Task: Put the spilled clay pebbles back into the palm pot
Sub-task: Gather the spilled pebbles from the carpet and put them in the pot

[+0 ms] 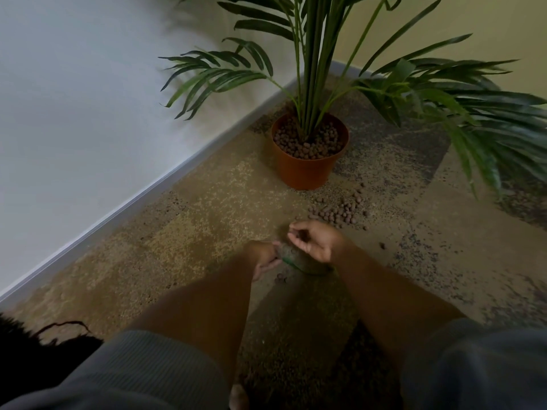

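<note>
Two bare hands low over carpet (183,220). Left hand (263,258) palm down, fingers (268,266) on carpet edging blurred greenish object (299,260); hold unclear. Right hand (315,239) just beside, above same object, fingers (296,233) curled, pinching small dark pebble. Terracotta pot (305,170) with palm (313,63) stands beyond, filled with pebbles. Spilled pebbles (337,210) heaped on carpet between pot and right hand; few strays near hands.

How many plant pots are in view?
1: an orange pot on the carpet near the wall corner, holding the palm, with spilled pebbles just in front. None seems hidden.
</note>
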Demonstrator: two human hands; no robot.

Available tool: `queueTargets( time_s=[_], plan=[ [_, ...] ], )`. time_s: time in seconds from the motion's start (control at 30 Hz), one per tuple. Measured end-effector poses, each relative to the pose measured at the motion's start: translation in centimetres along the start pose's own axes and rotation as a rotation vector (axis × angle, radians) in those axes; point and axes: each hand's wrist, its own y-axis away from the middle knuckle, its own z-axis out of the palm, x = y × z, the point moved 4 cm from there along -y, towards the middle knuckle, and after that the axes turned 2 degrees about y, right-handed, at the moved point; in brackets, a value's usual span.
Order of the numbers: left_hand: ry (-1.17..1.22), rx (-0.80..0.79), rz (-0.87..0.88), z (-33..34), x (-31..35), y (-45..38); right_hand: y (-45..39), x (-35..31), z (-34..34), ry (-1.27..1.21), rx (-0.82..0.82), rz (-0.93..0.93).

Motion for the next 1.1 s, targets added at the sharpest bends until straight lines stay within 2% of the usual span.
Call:
queueTargets(
  time_s=[0.13,0.23,0.37,0.47,0.57,0.67,0.9,1.1],
  plan=[
    [0.28,-0.038,-0.075,0.1,0.7,0.3,0.1,0.4,-0.3,-0.203,-0.064,0.02],
    [0.524,-0.044,-0.061,0.0,1.5,0.4,0.0,0.5,-0.1,-0.296,-0.062,0.035],
    [0.694,-0.043,-0.032,0.3,2.5,0.3,-0.3,0.5,-0.1,-0.371,-0.036,0.062],
    [0.704,-0.031,-0.038,0.6,3.0,0.1,-0.5,0.4,-0.4,-0.375,0.031,0.094],
    [0.662,0.001,-0.071,0.8,3.2,-0.5,-0.3,0.5,-0.4,-0.261,0.118,0.163],
    [0.675,0.043,-0.088,1.0,3.7,-0.8,-0.2,-0.2,0.2,-0.199,0.153,0.148],
    [0.764,-0.013,0.008,3.3,8.9,-0.1,0.2,-5.2,2.7,-0.231,0.157,-0.094],
    [0.726,-0.111,0.174,5.9,15.9,0.7,1.3,-12.0,5.6,-0.419,0.077,-0.329]
  ],
)
